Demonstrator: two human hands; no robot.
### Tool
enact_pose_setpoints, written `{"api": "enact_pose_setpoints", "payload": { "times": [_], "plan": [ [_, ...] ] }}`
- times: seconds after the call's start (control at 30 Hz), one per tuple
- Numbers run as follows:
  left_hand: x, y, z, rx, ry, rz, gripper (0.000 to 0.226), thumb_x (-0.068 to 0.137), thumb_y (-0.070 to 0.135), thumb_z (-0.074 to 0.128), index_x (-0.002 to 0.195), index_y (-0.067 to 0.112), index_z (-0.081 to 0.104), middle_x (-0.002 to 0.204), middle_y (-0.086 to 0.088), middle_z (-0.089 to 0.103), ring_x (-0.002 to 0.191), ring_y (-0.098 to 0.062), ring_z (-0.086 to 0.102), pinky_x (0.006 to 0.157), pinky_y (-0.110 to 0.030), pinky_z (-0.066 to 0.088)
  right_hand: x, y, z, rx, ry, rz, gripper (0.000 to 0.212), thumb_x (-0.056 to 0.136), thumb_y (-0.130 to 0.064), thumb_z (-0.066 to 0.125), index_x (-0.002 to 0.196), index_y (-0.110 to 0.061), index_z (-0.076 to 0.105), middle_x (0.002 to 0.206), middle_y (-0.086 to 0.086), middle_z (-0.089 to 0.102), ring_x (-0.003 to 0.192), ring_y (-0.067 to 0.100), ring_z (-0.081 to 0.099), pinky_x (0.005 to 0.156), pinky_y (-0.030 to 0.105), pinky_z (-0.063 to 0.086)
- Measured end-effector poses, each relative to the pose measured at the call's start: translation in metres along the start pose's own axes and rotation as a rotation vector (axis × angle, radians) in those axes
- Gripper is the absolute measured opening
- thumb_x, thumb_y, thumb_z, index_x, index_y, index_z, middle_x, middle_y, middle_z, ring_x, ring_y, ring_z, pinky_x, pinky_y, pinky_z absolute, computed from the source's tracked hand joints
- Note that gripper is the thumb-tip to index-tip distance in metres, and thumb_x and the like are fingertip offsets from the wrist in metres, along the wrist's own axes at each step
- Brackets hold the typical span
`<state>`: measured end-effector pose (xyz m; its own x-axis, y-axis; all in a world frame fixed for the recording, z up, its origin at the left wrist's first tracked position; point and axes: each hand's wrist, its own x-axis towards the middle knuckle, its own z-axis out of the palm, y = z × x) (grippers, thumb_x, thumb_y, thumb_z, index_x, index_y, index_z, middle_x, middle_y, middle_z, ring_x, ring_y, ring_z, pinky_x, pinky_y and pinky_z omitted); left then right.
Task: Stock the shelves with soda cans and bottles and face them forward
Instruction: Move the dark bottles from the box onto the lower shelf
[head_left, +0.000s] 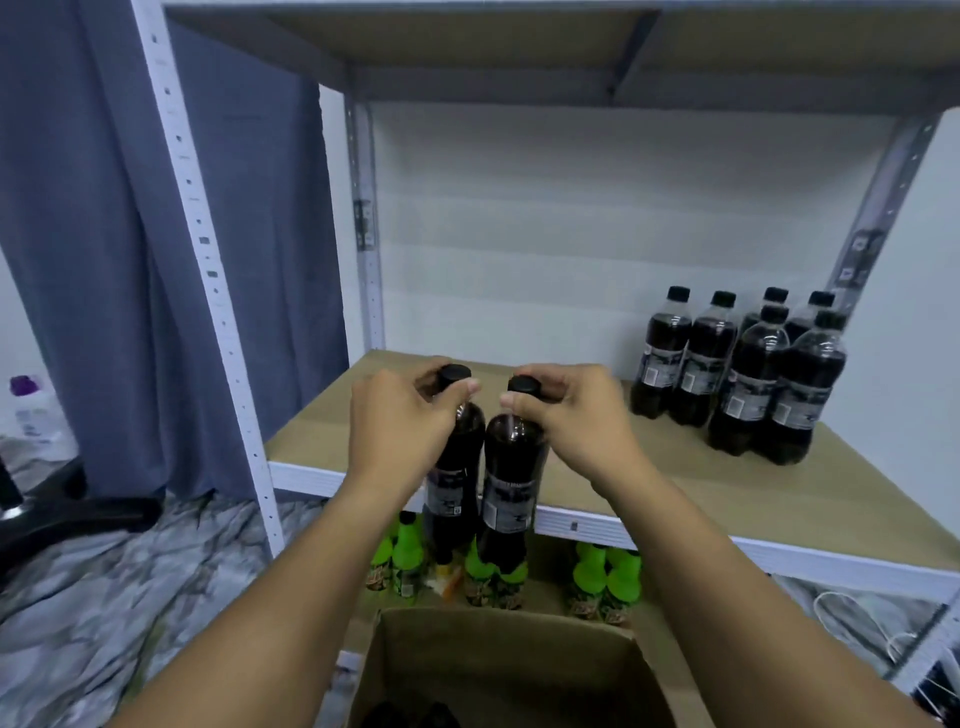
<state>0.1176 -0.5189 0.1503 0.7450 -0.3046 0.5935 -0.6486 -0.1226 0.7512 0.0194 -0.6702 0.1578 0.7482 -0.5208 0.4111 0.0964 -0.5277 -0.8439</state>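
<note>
My left hand grips the neck of a dark soda bottle with a black cap. Beside it, my right hand grips the neck of a second dark soda bottle. Both bottles hang upright, side by side, in front of the front edge of the middle shelf. Several matching dark bottles stand grouped at the shelf's right rear, their labels turned various ways. Green-capped bottles stand on the shelf below.
An open cardboard box sits below my arms, dark bottle caps just visible inside. White metal uprights frame the rack. A blue curtain hangs at left. A black chair base lies on the marbled floor.
</note>
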Motion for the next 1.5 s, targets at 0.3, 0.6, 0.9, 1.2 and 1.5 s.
{"api": "enact_pose_setpoints", "payload": {
  "times": [0.3,0.6,0.9,1.2,1.5],
  "plan": [
    [0.057,0.027,0.023,-0.003,0.018,0.018,0.007,0.081,0.031,0.084,0.082,0.025,0.08,0.068,0.022,0.069,0.075,0.006,0.069,0.083,-0.028,0.059,0.066,-0.01,-0.027,-0.068,0.078,-0.004,0.033,0.076,-0.025,0.086,0.105,-0.013,0.076,0.095,0.0,0.078,0.093,0.016,0.073,0.093,0.045,0.056],
    [0.078,0.009,0.061,0.01,-0.037,0.011,0.011,0.082,0.035,0.082,0.084,0.025,0.08,0.075,0.013,0.075,0.078,-0.001,0.071,0.081,-0.037,0.06,0.094,0.021,-0.035,-0.142,0.12,0.021,0.036,0.079,-0.029,0.084,0.111,-0.014,0.075,0.098,-0.001,0.077,0.093,0.013,0.073,0.093,0.043,0.056],
    [0.029,-0.048,0.066,-0.192,-0.097,-0.052,0.08,0.08,0.057,0.078,0.15,0.04,0.045,0.141,0.025,0.056,0.134,0.007,0.048,0.111,-0.028,0.042,0.031,0.062,-0.016,0.097,0.266,0.0,0.079,0.075,-0.047,0.083,0.144,-0.028,0.051,0.139,-0.007,0.059,0.126,0.003,0.056,0.108,0.031,0.046],
    [-0.005,-0.101,0.106,-0.247,-0.145,-0.122,0.061,0.08,0.02,0.086,0.127,0.047,0.057,0.113,0.032,0.07,0.11,0.002,0.067,0.094,-0.033,0.058,0.007,0.138,-0.007,-0.202,0.104,0.094,0.052,0.074,-0.057,0.081,0.121,-0.043,0.062,0.1,-0.023,0.073,0.096,-0.008,0.066,0.082,0.029,0.059],
    [0.068,-0.131,0.186,-0.225,-0.156,-0.118,0.065,0.071,0.034,0.091,0.118,0.057,0.052,0.107,0.04,0.066,0.104,-0.004,0.072,0.093,-0.042,0.059,0.094,0.196,-0.018,-0.236,0.141,0.085,0.048,0.082,-0.035,0.08,0.127,-0.029,0.063,0.109,-0.012,0.074,0.096,0.002,0.071,0.088,0.036,0.059]
  ]
}}
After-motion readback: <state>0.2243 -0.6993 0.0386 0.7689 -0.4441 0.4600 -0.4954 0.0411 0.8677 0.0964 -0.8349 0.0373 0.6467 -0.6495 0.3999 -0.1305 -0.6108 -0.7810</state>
